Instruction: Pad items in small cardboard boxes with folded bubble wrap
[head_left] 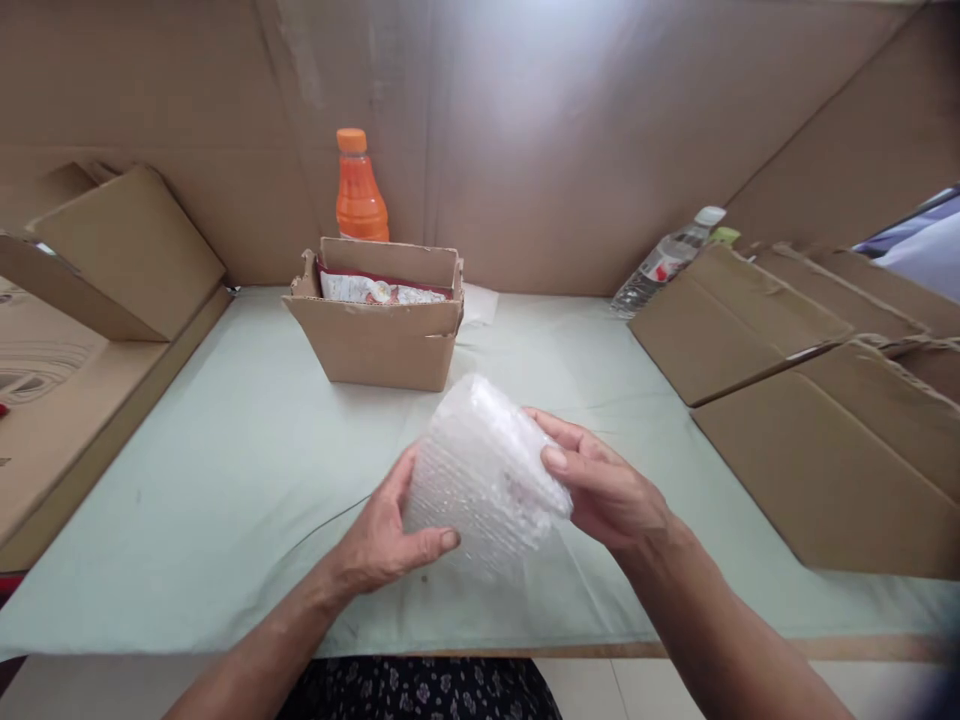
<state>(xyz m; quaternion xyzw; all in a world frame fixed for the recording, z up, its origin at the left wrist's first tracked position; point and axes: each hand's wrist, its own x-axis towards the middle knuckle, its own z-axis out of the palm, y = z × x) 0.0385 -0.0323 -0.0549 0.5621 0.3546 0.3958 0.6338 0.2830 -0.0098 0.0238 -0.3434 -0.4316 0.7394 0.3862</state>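
A bundle of clear bubble wrap (487, 480) is held tilted between my two hands, above the front of the table. My left hand (390, 530) grips its left side, the thumb lying across the front and the fingers behind. On the right end, my right hand (600, 475) pinches the wrap with thumb and fingers. What lies inside the wrap, if anything, cannot be made out. Just beyond it stands an open cardboard box (382, 345) with red and white packets (382, 290) inside.
An orange drink bottle (360, 200) stands behind the box. At the right, a clear plastic bottle (667, 260) leans near several cardboard boxes (832, 440). Another open carton (135, 260) is at the left. Pale green cloth (225, 450) covers the table, and cardboard walls surround it.
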